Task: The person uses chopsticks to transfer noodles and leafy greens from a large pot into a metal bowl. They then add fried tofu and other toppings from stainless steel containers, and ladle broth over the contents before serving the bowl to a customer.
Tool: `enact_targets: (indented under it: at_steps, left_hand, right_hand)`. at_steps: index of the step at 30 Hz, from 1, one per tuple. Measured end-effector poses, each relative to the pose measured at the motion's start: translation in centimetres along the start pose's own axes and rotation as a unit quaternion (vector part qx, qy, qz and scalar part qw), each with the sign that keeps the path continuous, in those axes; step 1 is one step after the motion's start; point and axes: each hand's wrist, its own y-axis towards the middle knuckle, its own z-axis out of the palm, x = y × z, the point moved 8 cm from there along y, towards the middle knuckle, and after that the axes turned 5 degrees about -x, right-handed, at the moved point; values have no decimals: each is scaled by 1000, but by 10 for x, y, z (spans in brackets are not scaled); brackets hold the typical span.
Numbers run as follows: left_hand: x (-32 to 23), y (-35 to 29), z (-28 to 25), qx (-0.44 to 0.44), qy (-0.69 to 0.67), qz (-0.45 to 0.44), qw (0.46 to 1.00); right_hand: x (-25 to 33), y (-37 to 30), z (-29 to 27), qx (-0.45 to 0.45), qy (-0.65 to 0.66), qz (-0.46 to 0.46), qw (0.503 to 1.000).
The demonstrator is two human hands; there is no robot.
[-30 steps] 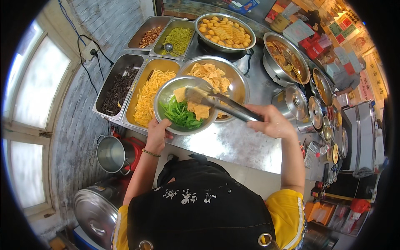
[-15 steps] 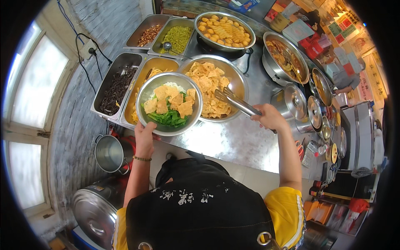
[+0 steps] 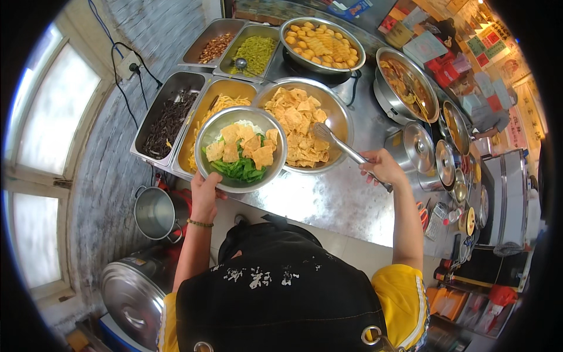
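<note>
My left hand grips the rim of a steel bowl, fingers beneath and thumb on top. Inside it lie leafy greens, several golden fried crisps and something white, mostly covered. My right hand is closed around the handle of metal tongs. The tongs' tips hover over or rest on the right side of a larger steel bowl heaped with more fried crisps; which of the two I cannot tell. No crisp shows between the tips.
Steel trays hold dark shreds, yellow strips, chopped green vegetable with a ladle, and nuts. Behind stands a basin of yellow pieces in broth. Rightward are a stew pot and lidded pots. An open pot stands lower left.
The tongs have turned and their tips look closer together, shifted right within the crisp bowl. My left hand keeps its hold on the smaller bowl. The whole view has shifted slightly.
</note>
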Motion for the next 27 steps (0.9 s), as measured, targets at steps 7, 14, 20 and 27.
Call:
enact_targets:
  at_steps: [7, 14, 20, 27]
  left_hand:
    - [5, 7, 9, 8, 10, -10, 1000]
    - [17, 11, 19, 42, 10, -21, 999]
    - [8, 5, 4, 5, -11, 23, 1000]
    - [-15, -7, -79, -120, -91, 41, 988]
  right_hand:
    - [41, -53, -20, -40, 70, -54, 995]
    - [117, -81, 39, 43, -49, -237, 969]
    - [105, -77, 9, -22, 29, -166, 985]
    - [125, -29, 45, 2, -56, -172, 984]
